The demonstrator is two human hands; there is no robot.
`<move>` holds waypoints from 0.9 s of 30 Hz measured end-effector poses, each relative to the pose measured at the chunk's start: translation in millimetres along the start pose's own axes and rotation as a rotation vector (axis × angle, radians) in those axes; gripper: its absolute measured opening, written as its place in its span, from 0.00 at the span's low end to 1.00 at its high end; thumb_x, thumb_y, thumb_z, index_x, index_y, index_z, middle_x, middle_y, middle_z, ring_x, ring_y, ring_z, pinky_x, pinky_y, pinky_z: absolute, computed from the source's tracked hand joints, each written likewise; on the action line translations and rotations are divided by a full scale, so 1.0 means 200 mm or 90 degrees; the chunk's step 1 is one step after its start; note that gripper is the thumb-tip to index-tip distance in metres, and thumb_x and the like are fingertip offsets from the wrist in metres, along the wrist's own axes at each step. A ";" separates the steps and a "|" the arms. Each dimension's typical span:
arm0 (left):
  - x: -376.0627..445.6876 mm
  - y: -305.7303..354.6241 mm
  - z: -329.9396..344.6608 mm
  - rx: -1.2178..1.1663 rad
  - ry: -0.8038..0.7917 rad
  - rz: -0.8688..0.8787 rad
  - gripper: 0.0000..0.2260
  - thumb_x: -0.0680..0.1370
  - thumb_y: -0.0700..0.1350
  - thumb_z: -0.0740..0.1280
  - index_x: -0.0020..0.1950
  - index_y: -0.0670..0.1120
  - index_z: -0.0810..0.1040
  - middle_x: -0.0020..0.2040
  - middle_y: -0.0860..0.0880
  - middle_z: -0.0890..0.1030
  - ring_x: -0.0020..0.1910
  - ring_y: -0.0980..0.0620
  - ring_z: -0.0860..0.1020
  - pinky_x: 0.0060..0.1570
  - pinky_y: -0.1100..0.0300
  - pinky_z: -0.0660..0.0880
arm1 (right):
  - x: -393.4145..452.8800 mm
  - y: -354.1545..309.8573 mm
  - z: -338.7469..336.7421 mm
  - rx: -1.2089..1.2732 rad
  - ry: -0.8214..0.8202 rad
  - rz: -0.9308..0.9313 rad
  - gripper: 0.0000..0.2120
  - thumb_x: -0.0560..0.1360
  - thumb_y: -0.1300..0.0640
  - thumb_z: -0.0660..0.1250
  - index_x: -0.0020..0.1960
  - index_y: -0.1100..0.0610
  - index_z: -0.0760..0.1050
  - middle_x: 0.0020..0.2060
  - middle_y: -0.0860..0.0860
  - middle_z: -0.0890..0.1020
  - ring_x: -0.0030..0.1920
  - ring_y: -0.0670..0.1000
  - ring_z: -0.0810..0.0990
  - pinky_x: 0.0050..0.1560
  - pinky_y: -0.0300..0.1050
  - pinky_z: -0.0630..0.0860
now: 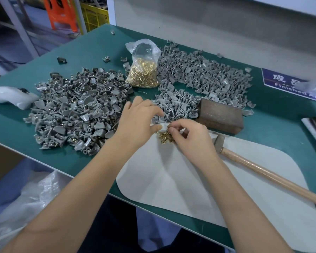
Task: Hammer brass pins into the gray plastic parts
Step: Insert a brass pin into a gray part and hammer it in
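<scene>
Scene: a worker's two bare hands meet over a pale mat (199, 179) on a green tabletop (91, 50), gray plastic parts heaped to either side
Right hand (192, 137): its grip is curled, fingertips pinching at a small heap of brass pins (165, 136) directly beneath them – whether a single pin is already held cannot be told
Left hand (137, 119): fingers bent over the near edge of the right-side pile of gray plastic parts (204, 79), apparently picking one; what it holds is hidden
Key relation: pins lie under the right hand, parts just beyond the left – the two hands almost touching
Hammer (263, 168): untouched, just right of the right hand, handle running toward the near right
Pin bag (142, 68): upright between the piles
Likely step: seating a pin before striking
</scene>
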State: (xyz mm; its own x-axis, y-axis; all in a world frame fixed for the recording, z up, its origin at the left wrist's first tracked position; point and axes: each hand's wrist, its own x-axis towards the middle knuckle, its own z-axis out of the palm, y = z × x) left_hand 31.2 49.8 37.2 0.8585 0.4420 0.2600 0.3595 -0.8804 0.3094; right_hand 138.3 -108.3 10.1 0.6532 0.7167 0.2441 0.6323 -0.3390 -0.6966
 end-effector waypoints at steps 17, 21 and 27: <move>-0.03 0.06 0.07 0.032 0.072 -0.084 0.12 0.74 0.59 0.72 0.50 0.54 0.77 0.48 0.55 0.80 0.56 0.48 0.72 0.49 0.54 0.60 | -0.01 -0.02 -0.01 -0.014 -0.001 -0.005 0.05 0.77 0.57 0.71 0.47 0.48 0.83 0.42 0.43 0.83 0.39 0.44 0.79 0.43 0.46 0.77; -0.04 0.06 0.06 0.014 0.057 -0.094 0.05 0.77 0.53 0.70 0.50 0.54 0.79 0.48 0.55 0.82 0.55 0.48 0.72 0.51 0.53 0.62 | -0.01 -0.02 -0.02 -0.016 0.013 -0.014 0.07 0.77 0.60 0.71 0.46 0.49 0.84 0.41 0.43 0.84 0.40 0.40 0.78 0.42 0.32 0.71; -0.05 0.04 0.02 0.003 0.053 -0.088 0.08 0.79 0.48 0.68 0.58 0.53 0.80 0.51 0.53 0.84 0.56 0.47 0.74 0.53 0.53 0.64 | -0.01 -0.02 -0.06 -0.048 0.036 0.009 0.07 0.77 0.62 0.70 0.51 0.52 0.85 0.44 0.43 0.82 0.42 0.34 0.76 0.46 0.23 0.66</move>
State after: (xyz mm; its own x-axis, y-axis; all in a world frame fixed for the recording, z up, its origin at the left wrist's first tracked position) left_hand 26.4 37.6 33.2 0.7679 0.5711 0.2901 0.4734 -0.8111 0.3435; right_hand 139.5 -115.8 21.3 0.6839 0.6765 0.2732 0.6503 -0.3955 -0.6486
